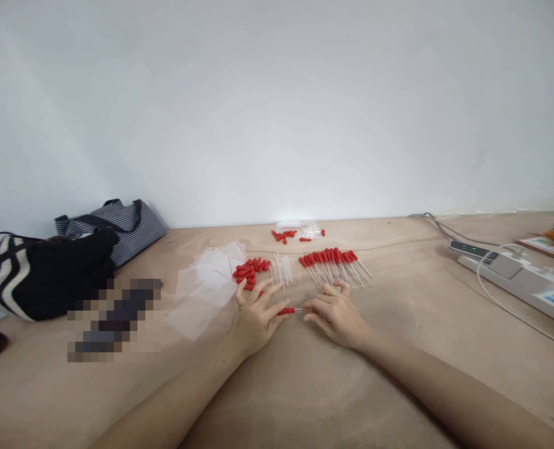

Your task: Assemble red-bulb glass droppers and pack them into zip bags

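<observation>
Between my two hands lies a dropper, its red rubber bulb (285,310) on the left and a thin clear tube (298,310) on the right. My left hand (257,319) is closed on the bulb, thumb and fingers around it. The fingers of my right hand (335,317) pinch the tube's other end, which they hide. Just beyond my left fingers is a heap of red bulbs (246,272). Beside it several bare clear tubes (285,272) lie side by side. A fanned row of red-topped droppers (335,255) rests behind my right hand.
Translucent plastic sheets (195,296) lie left of the bulbs. More loose red bulbs (283,236) and a clear bag (300,226) are near the wall. Bags (71,268) stand at left, beside a blurred-out patch. A power strip (520,284) with cables lies at right.
</observation>
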`<state>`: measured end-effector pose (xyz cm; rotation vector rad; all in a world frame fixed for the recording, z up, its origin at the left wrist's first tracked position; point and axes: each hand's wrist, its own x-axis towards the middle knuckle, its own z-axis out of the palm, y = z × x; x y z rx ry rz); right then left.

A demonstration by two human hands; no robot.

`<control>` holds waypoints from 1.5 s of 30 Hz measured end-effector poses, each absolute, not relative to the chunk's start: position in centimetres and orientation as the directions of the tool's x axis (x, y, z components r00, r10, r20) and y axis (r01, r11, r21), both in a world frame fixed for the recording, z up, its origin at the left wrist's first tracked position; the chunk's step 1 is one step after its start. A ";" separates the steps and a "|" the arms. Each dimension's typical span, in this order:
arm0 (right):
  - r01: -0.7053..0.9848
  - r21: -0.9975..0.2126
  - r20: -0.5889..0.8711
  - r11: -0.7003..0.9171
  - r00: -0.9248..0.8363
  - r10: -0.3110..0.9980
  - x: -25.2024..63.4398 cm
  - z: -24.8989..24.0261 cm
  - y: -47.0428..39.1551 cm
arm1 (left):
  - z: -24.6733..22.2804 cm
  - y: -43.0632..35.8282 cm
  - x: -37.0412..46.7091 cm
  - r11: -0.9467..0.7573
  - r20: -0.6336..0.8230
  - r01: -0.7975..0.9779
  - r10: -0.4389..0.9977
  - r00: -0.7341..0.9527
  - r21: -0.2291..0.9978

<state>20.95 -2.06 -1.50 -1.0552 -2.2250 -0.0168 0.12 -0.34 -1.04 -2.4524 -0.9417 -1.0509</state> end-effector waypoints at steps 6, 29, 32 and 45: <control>0.685 -0.222 0.581 0.694 -0.478 0.658 20.7 -1.7 -2.2 | -1.3 -0.5 0.5 -0.746 0.733 0.658 0.390 0.557 -0.104; 0.659 -0.204 0.599 0.724 -0.501 0.625 19.7 -2.2 -1.9 | -0.4 -0.9 0.7 -0.831 0.634 0.555 0.450 0.629 0.040; 0.656 -0.234 0.573 0.718 -0.503 0.647 19.8 -1.9 -1.8 | -0.2 -0.9 0.6 -0.812 0.629 0.582 0.470 0.619 0.035; 0.852 -0.185 0.569 0.490 -0.314 0.760 21.9 -1.7 -0.5 | -1.0 1.3 -1.2 -0.558 0.643 0.827 0.658 0.392 0.066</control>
